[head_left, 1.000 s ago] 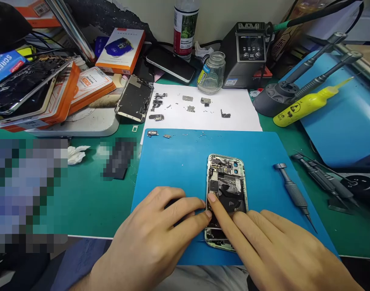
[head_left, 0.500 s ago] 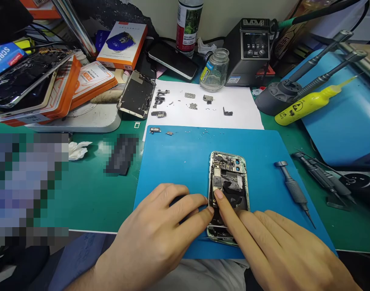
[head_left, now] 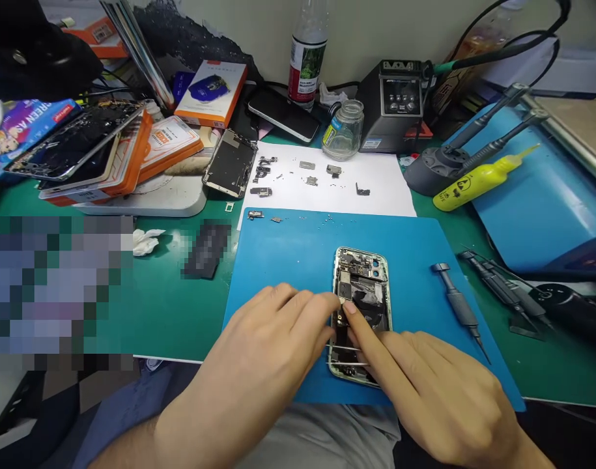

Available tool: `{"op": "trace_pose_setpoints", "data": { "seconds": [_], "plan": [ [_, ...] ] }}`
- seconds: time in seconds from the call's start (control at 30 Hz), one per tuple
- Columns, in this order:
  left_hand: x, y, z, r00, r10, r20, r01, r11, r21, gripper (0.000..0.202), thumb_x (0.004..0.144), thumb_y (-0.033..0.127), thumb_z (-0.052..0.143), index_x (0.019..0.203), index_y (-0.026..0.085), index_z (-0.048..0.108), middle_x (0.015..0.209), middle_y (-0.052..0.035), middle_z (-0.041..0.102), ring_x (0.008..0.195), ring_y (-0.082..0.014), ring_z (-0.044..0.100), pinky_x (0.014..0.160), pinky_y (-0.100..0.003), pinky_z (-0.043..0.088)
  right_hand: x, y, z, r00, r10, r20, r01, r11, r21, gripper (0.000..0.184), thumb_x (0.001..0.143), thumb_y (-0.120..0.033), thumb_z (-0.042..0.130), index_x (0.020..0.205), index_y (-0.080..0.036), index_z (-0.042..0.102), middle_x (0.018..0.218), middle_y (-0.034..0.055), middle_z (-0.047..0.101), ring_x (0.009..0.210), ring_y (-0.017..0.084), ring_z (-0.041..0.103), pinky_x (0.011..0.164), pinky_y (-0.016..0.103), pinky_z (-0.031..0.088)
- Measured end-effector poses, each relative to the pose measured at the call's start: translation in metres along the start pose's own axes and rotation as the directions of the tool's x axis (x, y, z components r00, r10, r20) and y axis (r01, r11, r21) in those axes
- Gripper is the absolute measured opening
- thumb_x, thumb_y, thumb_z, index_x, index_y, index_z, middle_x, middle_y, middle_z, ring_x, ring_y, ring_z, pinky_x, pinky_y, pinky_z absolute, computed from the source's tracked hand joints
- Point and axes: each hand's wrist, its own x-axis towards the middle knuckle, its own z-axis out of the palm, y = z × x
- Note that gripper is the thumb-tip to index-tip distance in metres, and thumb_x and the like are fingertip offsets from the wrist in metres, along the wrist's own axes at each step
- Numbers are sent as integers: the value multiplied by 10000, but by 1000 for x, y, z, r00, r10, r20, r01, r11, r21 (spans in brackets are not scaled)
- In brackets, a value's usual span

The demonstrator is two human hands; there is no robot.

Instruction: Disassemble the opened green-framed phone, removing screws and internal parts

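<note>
An opened phone (head_left: 370,286) with its insides bare lies on a blue mat (head_left: 298,254). My left hand (head_left: 263,358) rests on the mat with its fingers curled together against the phone's left edge. My right hand (head_left: 429,391) comes in from the lower right, and its index fingertip presses on a part inside the phone near the left side. Its other fingers are curled. Thin metal prongs like tweezers (head_left: 341,357) stick out from under it across the phone's lower end.
A screwdriver (head_left: 456,306) lies on the mat to the right, with more tools (head_left: 503,293) beyond it. Small parts sit on white paper (head_left: 376,195) behind the mat. A glass jar (head_left: 344,130), soldering station (head_left: 398,101), yellow bottle (head_left: 478,179) and stacked phone boxes (head_left: 112,159) line the back.
The view has shifted slightly. My left fingers have closed in on the phone's left edge, and my right index fingertip has moved a little further up inside the phone.
</note>
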Motion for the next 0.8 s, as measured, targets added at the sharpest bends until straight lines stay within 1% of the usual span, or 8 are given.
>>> {"op": "trace_pose_setpoints", "data": {
  "seconds": [0.17, 0.23, 0.3, 0.4, 0.47, 0.53, 0.67, 0.8],
  "plan": [
    [-2, -16, -10, 991, 17, 131, 4, 987, -160, 375, 1179, 97, 542, 1509, 273, 573, 1232, -12, 786, 1075, -224, 734, 895, -373, 581, -1, -1, -2, 1000, 13, -6, -13, 1000, -10, 479, 1037, -101, 653, 1477, 88, 649, 745, 10, 606, 624, 158, 530, 598, 380, 392],
    [-4, -21, -17, 990, 3, 140, 33, 966, -255, 390, 1175, 46, 485, 1459, 274, 624, 1283, -7, 789, 1134, -185, 745, 959, -333, 584, 0, 1, -3, 1000, 11, -6, -11, 1000, -9, 442, 1039, -84, 650, 1448, 84, 660, 724, -6, 583, 610, 146, 518, 588, 368, 388],
    [-6, -25, -22, 994, -48, 99, 78, 942, -326, 430, 1119, -31, 427, 1260, 253, 719, 1326, -14, 786, 1150, -161, 749, 963, -300, 583, 0, 2, -3, 999, 34, -26, -33, 999, 18, 402, 1042, -58, 634, 1423, 63, 677, 725, -11, 578, 609, 135, 511, 594, 360, 385],
    [-7, -27, -23, 986, -139, -92, 88, 904, -419, 426, 911, -104, 395, 719, 214, 604, 881, -2, 753, 855, -155, 688, 742, -285, 526, -1, 2, 0, 996, 68, -53, -65, 996, 68, 380, 1040, -11, 616, 1410, 23, 699, 721, -22, 573, 604, 122, 498, 607, 351, 375],
    [-9, -29, -21, 969, -154, -193, 51, 889, -455, 389, 826, -73, 413, 568, 218, 413, 565, 16, 521, 625, -152, 517, 596, -298, 396, -2, 2, 2, 993, 92, -70, -85, 991, 99, 362, 1051, -9, 627, 1403, 4, 709, 699, -39, 557, 586, 113, 475, 600, 345, 362],
    [-11, -31, -20, 965, -159, -210, 49, 892, -450, 373, 813, -30, 428, 545, 222, 369, 484, 28, 417, 527, -142, 399, 543, -311, 307, -4, 1, 1, 989, 127, -72, -115, 982, 150, 338, 1072, -23, 635, 1401, -18, 713, 691, -48, 560, 577, 106, 471, 592, 337, 361],
    [-13, -32, -19, 967, -205, -152, 129, 907, -401, 312, 830, 38, 420, 580, 223, 392, 515, 32, 475, 498, -130, 406, 534, -307, 315, -4, 2, -1, 984, 179, 10, -176, 951, 256, 347, 1124, -65, 612, 1463, -68, 688, 835, -14, 705, 622, 87, 574, 614, 307, 406],
    [-12, -31, -17, 964, -200, -173, 130, 929, -347, 315, 868, 51, 394, 621, 227, 307, 519, 39, 368, 485, -124, 317, 515, -318, 253, -1, 4, 2, 982, 186, 36, -189, 950, 247, 329, 1164, -125, 582, 1473, -88, 688, 891, -5, 743, 592, 78, 562, 601, 307, 382]
  ]
}}
